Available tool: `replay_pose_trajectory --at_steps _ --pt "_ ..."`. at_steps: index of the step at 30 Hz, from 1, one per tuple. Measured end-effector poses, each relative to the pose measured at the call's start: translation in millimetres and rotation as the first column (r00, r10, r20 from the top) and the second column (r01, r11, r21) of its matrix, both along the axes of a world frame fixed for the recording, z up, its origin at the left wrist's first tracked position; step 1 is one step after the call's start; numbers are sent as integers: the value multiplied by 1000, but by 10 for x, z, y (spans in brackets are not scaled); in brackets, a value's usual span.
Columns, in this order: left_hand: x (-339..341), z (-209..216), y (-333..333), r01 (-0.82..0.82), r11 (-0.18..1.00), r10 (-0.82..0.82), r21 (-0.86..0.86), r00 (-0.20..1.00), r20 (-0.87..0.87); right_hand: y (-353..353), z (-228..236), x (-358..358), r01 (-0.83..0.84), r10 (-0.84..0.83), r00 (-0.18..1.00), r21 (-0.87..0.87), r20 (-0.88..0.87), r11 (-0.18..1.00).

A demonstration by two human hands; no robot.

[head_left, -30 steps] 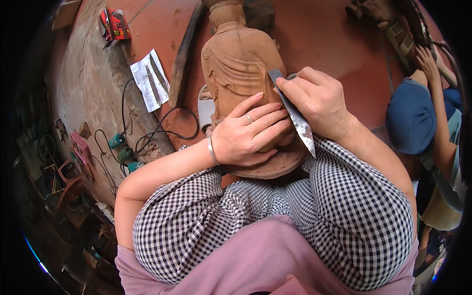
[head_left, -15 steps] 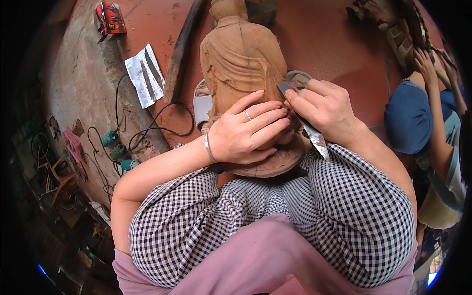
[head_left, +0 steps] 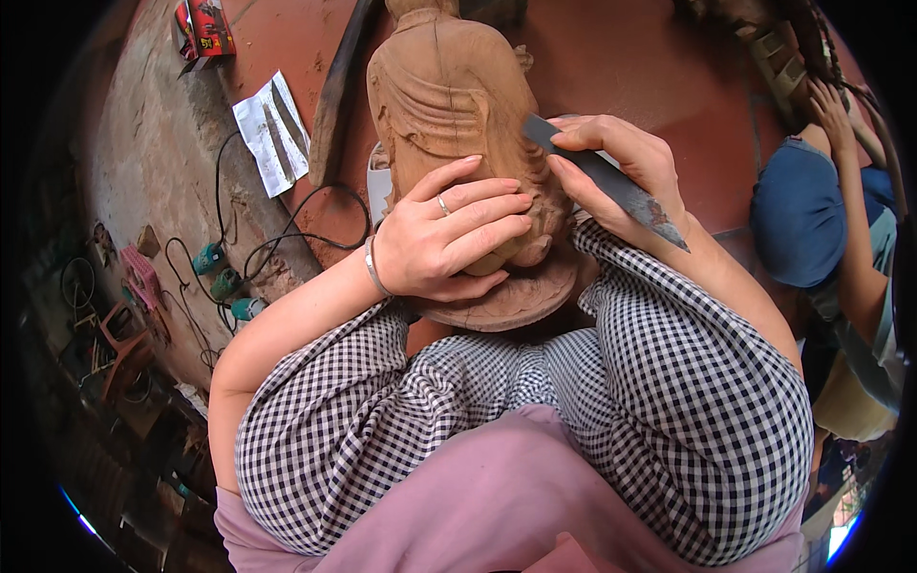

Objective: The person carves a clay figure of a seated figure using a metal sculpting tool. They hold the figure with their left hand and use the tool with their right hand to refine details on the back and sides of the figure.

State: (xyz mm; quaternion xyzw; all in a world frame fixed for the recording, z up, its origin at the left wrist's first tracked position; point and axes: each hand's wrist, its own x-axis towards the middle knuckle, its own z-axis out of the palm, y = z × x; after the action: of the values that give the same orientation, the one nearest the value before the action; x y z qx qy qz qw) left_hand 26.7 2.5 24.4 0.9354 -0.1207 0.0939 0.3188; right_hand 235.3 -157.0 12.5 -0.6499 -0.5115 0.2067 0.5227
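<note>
A carved wooden statue [head_left: 435,91] of a robed figure stands in front of me on its round base [head_left: 521,310], between my knees. Across its lower part lies my left hand [head_left: 454,229], fingers stretched out over the wood. My right hand [head_left: 626,167] is closed around a flat dark-grey blade [head_left: 616,181] with a slanted, stained end pointing toward me. The blade's far tip is close beside the statue's right side; whether it touches the wood I cannot tell.
A dark wooden beam [head_left: 339,91] lies left of the statue. Beside it is white paper [head_left: 272,134] with dark strips on it. Further left are a red box [head_left: 203,33], black cable [head_left: 358,229] and teal power tools [head_left: 208,258]. Another person [head_left: 802,210] sits at the right.
My right hand has shifted its hold on the blade, which now shows its broad dark face and lies further out to the right. My left hand stays on the statue. The whole view has shifted slightly.
</note>
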Motion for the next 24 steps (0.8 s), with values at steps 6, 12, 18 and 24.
replay_pose_trajectory --at_steps 6,12,18,24 --pt "-16 -4 5 1 1000 -1 4 1000 7 72 -26 -69 -11 7 995 33 97 999" --pt "17 -2 -17 -3 1000 3 3 1000 8 90 -30 -80 -8 -2 990 67 143 998" --pt "-2 -20 6 2 1000 -2 2 1000 4 88 -53 -110 -32 11 981 102 195 994" --pt "-10 -18 11 11 1000 -11 15 1000 8 -85 -33 -104 -109 96 984 75 152 991"
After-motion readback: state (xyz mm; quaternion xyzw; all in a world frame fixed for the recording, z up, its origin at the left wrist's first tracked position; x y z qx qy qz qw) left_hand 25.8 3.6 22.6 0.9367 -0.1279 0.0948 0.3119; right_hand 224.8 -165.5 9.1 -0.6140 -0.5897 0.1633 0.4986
